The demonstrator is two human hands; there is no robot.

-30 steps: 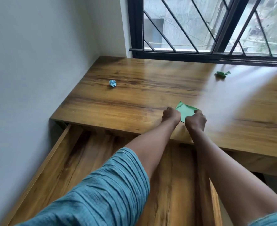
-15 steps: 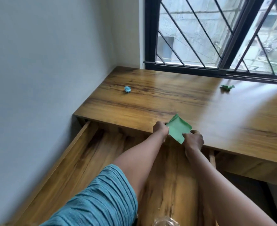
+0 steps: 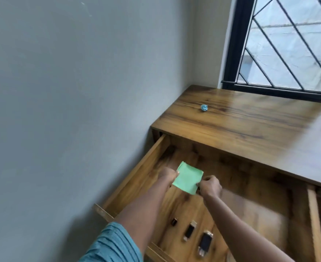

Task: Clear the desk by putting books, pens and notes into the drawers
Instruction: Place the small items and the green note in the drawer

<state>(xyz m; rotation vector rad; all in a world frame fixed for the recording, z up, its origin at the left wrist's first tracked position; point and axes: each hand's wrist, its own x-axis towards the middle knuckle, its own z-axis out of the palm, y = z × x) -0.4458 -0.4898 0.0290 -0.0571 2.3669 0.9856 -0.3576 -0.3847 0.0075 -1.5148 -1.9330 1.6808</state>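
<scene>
The left hand (image 3: 168, 175) pinches the left edge of a green note (image 3: 188, 180), a smooth, pale mint square with no visible writing. The right hand (image 3: 210, 187) has curled fingers clamped on the opposite edge. The note sits low inside the open wooden drawer (image 3: 137, 173); further right, a crumpled blue paper ball (image 3: 204, 107) lies on the desk (image 3: 250, 129).

Both arms reach forward. The left hand (image 3: 168, 175) and right hand (image 3: 210, 187) each pinch one side of the paper (image 3: 188, 179).
</scene>
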